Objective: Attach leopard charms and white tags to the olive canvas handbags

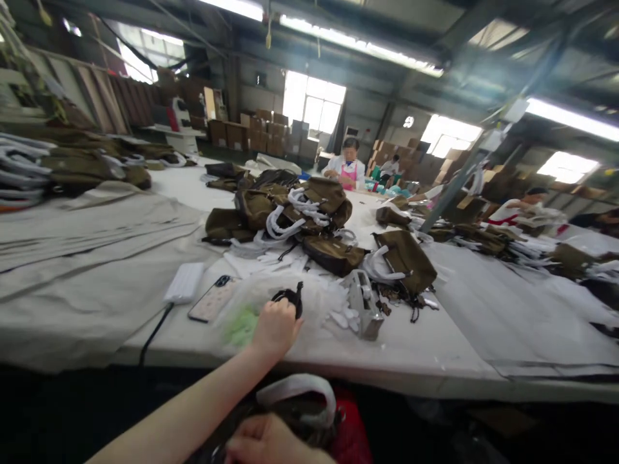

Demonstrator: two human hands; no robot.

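My left hand [276,327] reaches over the near part of the table, fingers closed around a black strap-like bundle [293,298]. Under and beside it lies a clear plastic bag [220,325] with light green contents. My right hand [268,439] is low at the bottom edge, its fingers curled against a dark bag [302,406] below the table edge. That bag's handle [309,385] is wrapped in white. What exactly the right fingertips pinch is partly hidden. A grey metal holder like a tape dispenser [365,308] stands right of my left hand.
Brown bags [333,200] with white-wrapped handles are heaped mid-table. A phone [211,299] and a white power bank [184,282] with a black cable lie at left. Stacked pale fabric [87,258] covers the left side. A person in a pink apron [348,174] works across the table.
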